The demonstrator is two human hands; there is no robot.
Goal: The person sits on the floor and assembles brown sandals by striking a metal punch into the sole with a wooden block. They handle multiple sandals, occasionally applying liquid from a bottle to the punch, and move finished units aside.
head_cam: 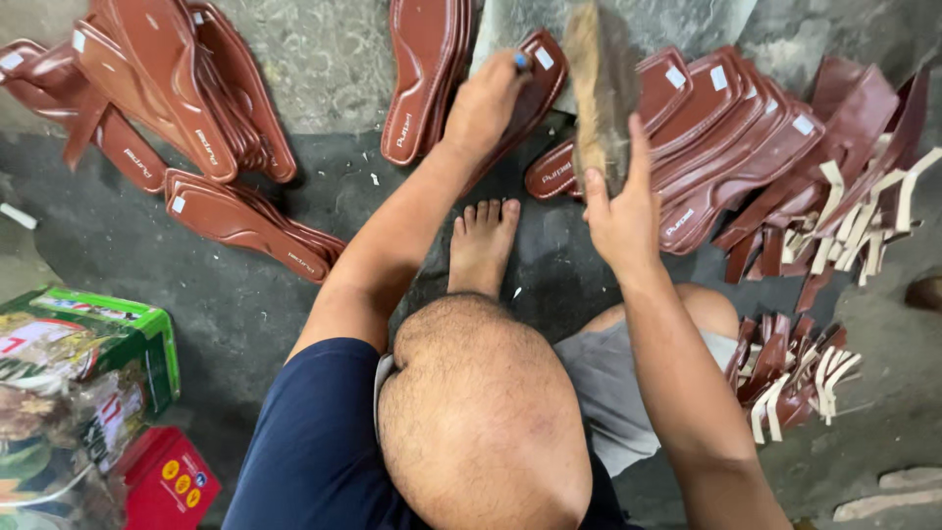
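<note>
My left hand reaches forward and grips a reddish-brown shoe insole near its top end, tilted up off the floor. My right hand holds a worn tan sole piece upright, thumb and fingers wrapped around its lower edge. A row of similar brown insoles lies fanned out just behind and to the right of that hand. My bare foot rests on the dark floor between both arms, with my knee in the foreground.
More brown insoles are piled at the upper left and stacked at top centre. Brown and cream straps lie at the right, a second bundle by my thigh. A green carton and red box sit lower left.
</note>
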